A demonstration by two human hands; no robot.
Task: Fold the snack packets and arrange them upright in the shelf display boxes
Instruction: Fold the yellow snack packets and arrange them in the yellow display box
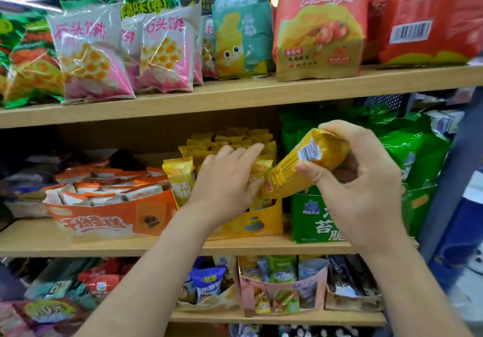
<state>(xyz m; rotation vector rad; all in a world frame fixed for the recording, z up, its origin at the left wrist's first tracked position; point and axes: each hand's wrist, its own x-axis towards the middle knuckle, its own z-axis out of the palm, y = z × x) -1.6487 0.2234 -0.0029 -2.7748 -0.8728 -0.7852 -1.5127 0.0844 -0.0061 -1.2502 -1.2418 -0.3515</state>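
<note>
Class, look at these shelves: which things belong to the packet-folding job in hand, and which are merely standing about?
Job in hand: yellow packet pinched by the right hand; left hand touching the upright yellow packets; yellow display box.
Standing about: orange cake box; green box; pink bags and red bags on the upper shelf.

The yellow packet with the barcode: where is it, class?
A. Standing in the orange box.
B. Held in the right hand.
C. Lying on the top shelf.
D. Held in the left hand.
B: the right hand grips the yellow packet, while the left hand reaches into the yellow box.
</note>
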